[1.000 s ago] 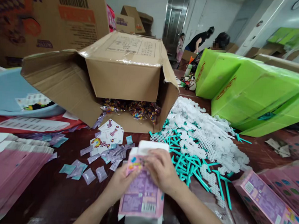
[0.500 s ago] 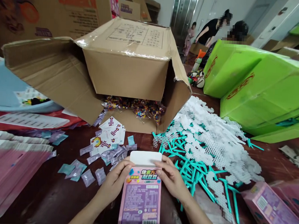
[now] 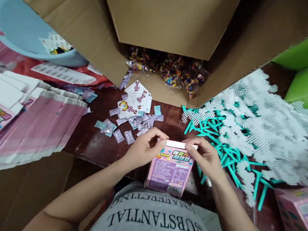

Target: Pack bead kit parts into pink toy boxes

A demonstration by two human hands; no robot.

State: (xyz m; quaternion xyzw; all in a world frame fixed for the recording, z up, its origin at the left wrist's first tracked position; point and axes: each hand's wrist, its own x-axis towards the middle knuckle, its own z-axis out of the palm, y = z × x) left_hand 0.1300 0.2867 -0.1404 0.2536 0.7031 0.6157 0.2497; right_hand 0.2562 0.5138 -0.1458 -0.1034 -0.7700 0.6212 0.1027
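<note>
A pink and purple printed box stands at the table's front edge, close to my shirt. My left hand pinches its upper left corner between thumb and fingers. At the upper right corner my right hand grips in the same way, thumb on the front face. Between both thumbs the white flap is folded down nearly level with the box top. Small purple and teal sachets lie just beyond my left hand. Teal plastic hammers are heaped beyond my right hand.
A large open carton with bags of coloured beads stands ahead. White lattice sheets pile up right. Flat pink boxes are stacked left, near a blue basin. Printed cards lie mid-table; another pink box is lower right.
The white flap stood up before and is now folded down under my thumbs. My view has tilted downward, bringing my shirt into sight.
</note>
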